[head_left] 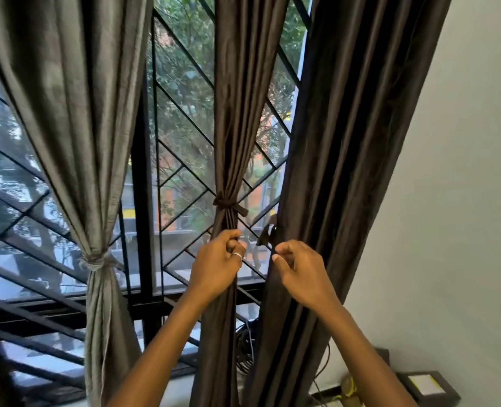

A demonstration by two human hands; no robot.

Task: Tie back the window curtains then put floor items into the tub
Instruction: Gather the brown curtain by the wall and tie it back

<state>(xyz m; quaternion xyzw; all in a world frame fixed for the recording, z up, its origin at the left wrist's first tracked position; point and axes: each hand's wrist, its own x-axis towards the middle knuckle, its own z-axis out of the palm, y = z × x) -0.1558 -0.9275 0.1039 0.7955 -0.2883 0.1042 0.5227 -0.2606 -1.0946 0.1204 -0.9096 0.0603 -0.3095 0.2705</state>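
Note:
Three curtains hang before a barred window. The grey curtain (76,113) on the left is gathered by a grey tie (96,262). The middle brown curtain (237,113) is cinched by a brown tie (228,203). The wide brown curtain (349,142) on the right hangs loose. My left hand (218,265), with a ring on one finger, grips the middle curtain just under its tie. My right hand (297,271) pinches the inner edge of the right curtain, where a short brown strap end (268,233) sticks out above my fingers.
Black diagonal window bars (181,160) run behind the curtains. A white wall (454,201) stands at the right. Low at the right are dark cables (248,345), a black box (428,387) and a yellowish bundle (349,387).

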